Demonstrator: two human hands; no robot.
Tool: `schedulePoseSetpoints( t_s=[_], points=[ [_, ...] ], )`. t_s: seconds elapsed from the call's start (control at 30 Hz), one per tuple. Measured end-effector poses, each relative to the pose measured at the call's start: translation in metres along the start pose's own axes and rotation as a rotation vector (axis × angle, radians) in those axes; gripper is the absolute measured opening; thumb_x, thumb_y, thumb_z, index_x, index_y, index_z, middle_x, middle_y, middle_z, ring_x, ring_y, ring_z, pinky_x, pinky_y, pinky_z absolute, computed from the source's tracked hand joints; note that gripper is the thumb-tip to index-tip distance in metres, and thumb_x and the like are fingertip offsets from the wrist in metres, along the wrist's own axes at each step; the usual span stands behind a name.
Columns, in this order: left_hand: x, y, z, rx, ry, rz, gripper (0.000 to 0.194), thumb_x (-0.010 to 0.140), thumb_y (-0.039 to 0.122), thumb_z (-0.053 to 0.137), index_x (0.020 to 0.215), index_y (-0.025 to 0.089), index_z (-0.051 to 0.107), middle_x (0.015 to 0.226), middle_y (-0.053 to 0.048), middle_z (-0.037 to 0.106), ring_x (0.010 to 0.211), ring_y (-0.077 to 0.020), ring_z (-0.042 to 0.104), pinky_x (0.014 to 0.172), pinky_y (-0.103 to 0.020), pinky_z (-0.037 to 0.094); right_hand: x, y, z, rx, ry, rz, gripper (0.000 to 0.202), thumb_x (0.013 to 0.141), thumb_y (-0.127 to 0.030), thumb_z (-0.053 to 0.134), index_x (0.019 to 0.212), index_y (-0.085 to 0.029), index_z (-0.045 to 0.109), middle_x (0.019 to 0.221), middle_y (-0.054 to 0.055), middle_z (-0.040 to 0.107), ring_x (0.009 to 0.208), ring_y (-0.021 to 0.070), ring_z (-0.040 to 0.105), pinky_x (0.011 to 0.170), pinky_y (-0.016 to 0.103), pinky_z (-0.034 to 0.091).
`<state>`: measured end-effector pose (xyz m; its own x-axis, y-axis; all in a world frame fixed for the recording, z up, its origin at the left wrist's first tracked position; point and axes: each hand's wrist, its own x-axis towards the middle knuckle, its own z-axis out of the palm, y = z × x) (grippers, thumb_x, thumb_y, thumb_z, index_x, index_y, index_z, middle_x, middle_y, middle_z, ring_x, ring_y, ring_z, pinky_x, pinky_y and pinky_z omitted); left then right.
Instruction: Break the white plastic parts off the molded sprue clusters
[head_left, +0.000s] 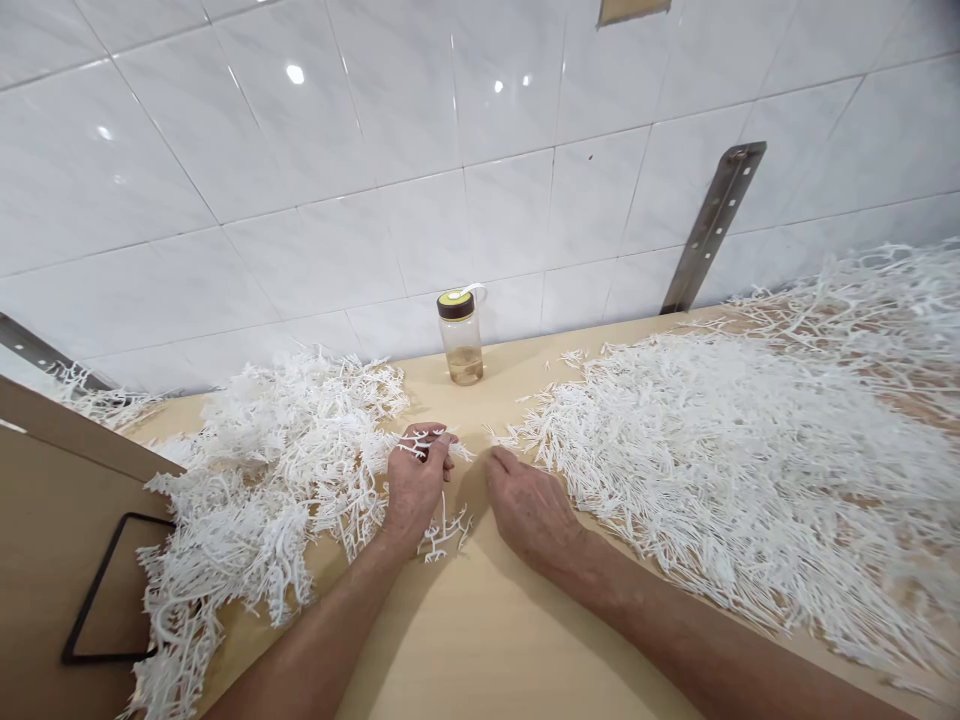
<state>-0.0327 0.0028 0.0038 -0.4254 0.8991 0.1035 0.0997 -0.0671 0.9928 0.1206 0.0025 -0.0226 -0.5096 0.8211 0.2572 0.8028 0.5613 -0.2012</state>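
My left hand (414, 490) is closed around a white branched plastic piece (417, 440), its thin twigs poking out past the fingers and thumb. Just below that hand, another white branched piece (448, 532) shows over the tabletop; whether it joins the held one is hidden. A short gap separates my right hand (534, 512), which has its fingers pressed together by the tips of small white slivers (510, 436). Whatever those fingers hold, if anything, I cannot make out. Beside the left hand rises a heap of tangled white branched pieces (300, 450); a wide pile of thin white sticks (697, 450) spreads beyond the right hand.
A clear bottle (463, 345) with a dark and yellow-green lid and some liquid stands behind the hands on the wooden table (480, 640). White tiled wall (330, 250) backs it. A metal upright (712, 230) leans right; a cardboard box (67, 540) stands left.
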Motion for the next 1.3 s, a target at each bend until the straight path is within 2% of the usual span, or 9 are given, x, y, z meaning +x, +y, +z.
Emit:
schedulePoseSetpoints(
  t_s=[0.1,0.17,0.27,0.4,0.5,0.7,0.97,1.13,1.3],
  points=[
    [-0.002,0.002,0.001,-0.063,-0.068,-0.066,0.029,0.075,0.039,0.071,0.082,0.011,0.066,0.058,-0.001,0.063,0.051,-0.0112,0.057,0.055,-0.025,0.048,0.002,0.008,-0.004,-0.028,0.097,0.176,0.040,0.081,0.004,0.040,0.113,-0.009,0.060,0.123,0.026,0.060,0.072,0.0230,0.068,0.058,0.032,0.050],
    [-0.002,0.001,0.002,-0.134,-0.088,-0.125,0.033,0.075,0.043,0.070,0.079,0.010,0.068,0.059,-0.003,0.065,0.056,-0.0138,0.061,0.059,-0.027,0.051,0.002,0.013,-0.003,0.092,0.210,0.171,0.039,0.085,-0.001,0.039,0.119,-0.010,0.059,0.128,0.026,0.057,0.080,0.0253,0.069,0.064,0.035,0.053],
    [-0.002,-0.001,0.002,-0.211,-0.094,-0.183,0.037,0.073,0.046,0.071,0.081,0.010,0.070,0.062,-0.006,0.068,0.061,-0.0167,0.065,0.060,-0.028,0.052,0.002,0.016,0.001,0.421,0.324,0.110,0.029,0.093,-0.015,0.039,0.112,-0.014,0.061,0.113,0.017,0.066,0.090,0.0250,0.067,0.076,0.037,0.055],
    [-0.006,0.003,0.003,-0.174,-0.133,-0.197,0.032,0.072,0.043,0.074,0.079,0.012,0.068,0.058,-0.004,0.067,0.057,-0.0163,0.064,0.058,-0.027,0.051,0.004,0.013,-0.003,0.829,0.197,0.228,0.030,0.095,-0.039,0.045,0.101,-0.017,0.064,0.074,0.004,0.066,0.060,0.0169,0.062,0.056,0.029,0.052],
    [-0.011,0.010,0.002,-0.069,-0.201,-0.162,0.033,0.073,0.045,0.073,0.079,0.013,0.069,0.054,-0.002,0.064,0.051,-0.0151,0.060,0.056,-0.027,0.050,0.005,0.011,-0.010,1.023,0.044,0.297,0.037,0.093,-0.051,0.047,0.098,-0.018,0.064,0.063,-0.002,0.060,0.040,0.0109,0.049,0.039,0.024,0.042],
    [-0.013,0.011,0.003,-0.040,-0.191,-0.114,0.035,0.069,0.046,0.078,0.080,0.013,0.072,0.058,0.000,0.061,0.054,-0.0125,0.056,0.054,-0.025,0.047,0.008,0.012,-0.012,1.085,-0.044,0.264,0.029,0.086,-0.045,0.057,0.089,-0.018,0.066,0.058,-0.005,0.057,0.034,0.0071,0.043,0.032,0.020,0.036],
    [-0.003,0.005,-0.002,-0.165,-0.190,-0.212,0.039,0.065,0.051,0.079,0.075,0.014,0.071,0.068,-0.003,0.064,0.054,-0.0093,0.053,0.052,-0.022,0.043,0.011,0.020,0.001,1.317,0.090,0.399,0.028,0.078,-0.041,0.066,0.094,-0.018,0.063,0.063,-0.006,0.057,0.031,0.0052,0.042,0.032,0.021,0.036],
    [-0.005,0.008,-0.001,-0.008,-0.274,-0.139,0.033,0.065,0.044,0.080,0.078,0.015,0.071,0.054,0.002,0.057,0.050,-0.0102,0.050,0.049,-0.022,0.040,0.013,0.024,0.003,1.354,0.172,0.420,0.035,0.077,-0.045,0.070,0.097,-0.017,0.062,0.057,-0.007,0.055,0.033,0.0067,0.042,0.035,0.022,0.036],
    [-0.006,0.008,-0.001,0.189,-0.342,-0.044,0.026,0.070,0.040,0.073,0.079,0.016,0.075,0.054,0.000,0.059,0.048,-0.0105,0.048,0.048,-0.023,0.038,0.014,0.029,0.000,1.325,0.236,0.420,0.036,0.079,-0.051,0.069,0.090,-0.017,0.064,0.056,-0.007,0.052,0.035,0.0067,0.042,0.036,0.022,0.035]
  ],
)
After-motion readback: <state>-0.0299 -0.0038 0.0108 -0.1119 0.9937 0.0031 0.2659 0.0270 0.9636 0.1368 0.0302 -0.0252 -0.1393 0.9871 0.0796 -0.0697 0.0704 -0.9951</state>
